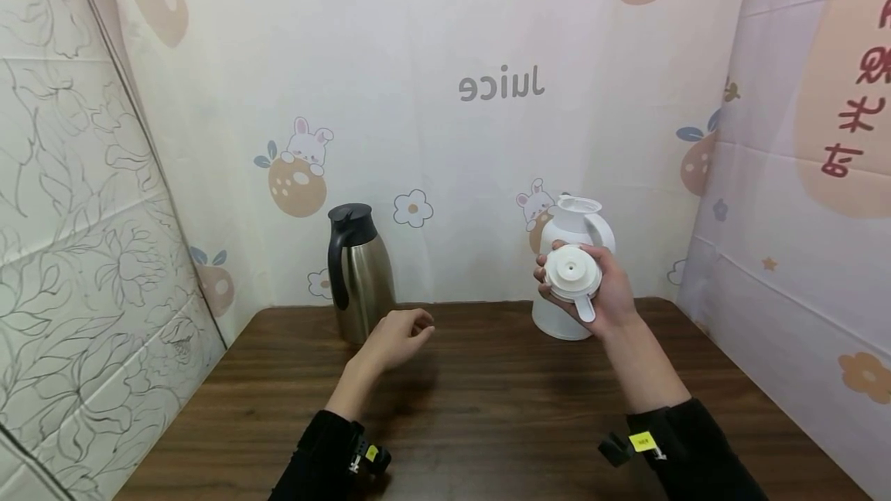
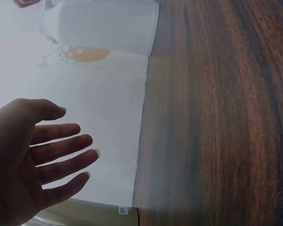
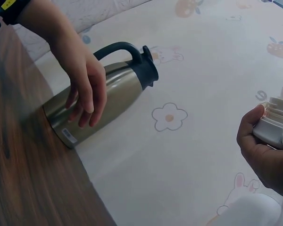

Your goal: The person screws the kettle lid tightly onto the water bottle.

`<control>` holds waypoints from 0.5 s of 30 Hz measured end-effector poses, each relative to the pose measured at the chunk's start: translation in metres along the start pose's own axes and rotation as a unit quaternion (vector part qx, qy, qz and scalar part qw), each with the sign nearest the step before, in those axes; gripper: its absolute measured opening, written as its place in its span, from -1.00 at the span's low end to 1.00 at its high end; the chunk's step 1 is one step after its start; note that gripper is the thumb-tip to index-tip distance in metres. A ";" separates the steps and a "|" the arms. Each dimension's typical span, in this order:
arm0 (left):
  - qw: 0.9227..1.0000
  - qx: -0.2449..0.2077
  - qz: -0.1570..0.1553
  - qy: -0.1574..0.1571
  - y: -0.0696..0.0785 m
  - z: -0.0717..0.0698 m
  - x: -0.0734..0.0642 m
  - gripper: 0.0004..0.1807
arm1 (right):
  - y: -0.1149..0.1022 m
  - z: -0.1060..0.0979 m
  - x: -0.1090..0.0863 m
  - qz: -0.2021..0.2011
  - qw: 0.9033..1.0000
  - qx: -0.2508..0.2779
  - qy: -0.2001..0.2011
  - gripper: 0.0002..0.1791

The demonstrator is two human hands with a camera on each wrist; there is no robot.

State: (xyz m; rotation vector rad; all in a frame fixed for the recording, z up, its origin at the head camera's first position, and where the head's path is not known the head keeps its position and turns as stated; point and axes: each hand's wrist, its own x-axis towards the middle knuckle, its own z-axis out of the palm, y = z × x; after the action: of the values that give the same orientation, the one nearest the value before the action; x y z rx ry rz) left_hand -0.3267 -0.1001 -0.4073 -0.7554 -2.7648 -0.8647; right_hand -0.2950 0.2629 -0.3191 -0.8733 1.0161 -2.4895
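Note:
In the head view my right hand (image 1: pixel 614 296) holds a round white lid (image 1: pixel 572 273) with a small tab, its stepped underside facing me. Behind that hand a white thermos jug (image 1: pixel 560 323) stands upright on the table, partly hidden, its mouth and handle showing above. The right wrist view catches the lid (image 3: pixel 276 127) at its edge, pinched by thumb and fingers. My left hand (image 1: pixel 397 339) hovers with loosely bent fingers in front of a steel thermos jug (image 1: pixel 369 281) with a black top and handle. Nothing lies in that left palm (image 2: pixel 19 174).
Both jugs stand near the back edge of the dark wooden table (image 1: pixel 480 408). Behind it hangs a pale printed cloth (image 1: pixel 445 161), and more cloth (image 1: pixel 780 253) closes off the right side. A floral panel (image 1: pixel 90 253) runs along the left.

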 end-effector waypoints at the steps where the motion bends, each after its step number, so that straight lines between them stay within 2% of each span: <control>1: 1.000 0.001 0.000 0.000 0.000 0.000 0.000 -0.69 | -0.003 0.000 -0.002 -0.001 1.000 0.000 0.001 -0.56; 15: 1.000 -0.005 0.001 0.000 0.001 0.001 0.001 -0.66 | -0.042 -0.020 -0.030 -0.028 0.995 0.071 -0.064 -0.50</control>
State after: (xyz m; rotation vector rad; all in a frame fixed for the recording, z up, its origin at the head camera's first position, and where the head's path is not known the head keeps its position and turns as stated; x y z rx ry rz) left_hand -0.3272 -0.0983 -0.4076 -0.7599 -2.7617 -0.8801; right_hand -0.2877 0.3176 -0.3125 -1.0135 0.7731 -2.4806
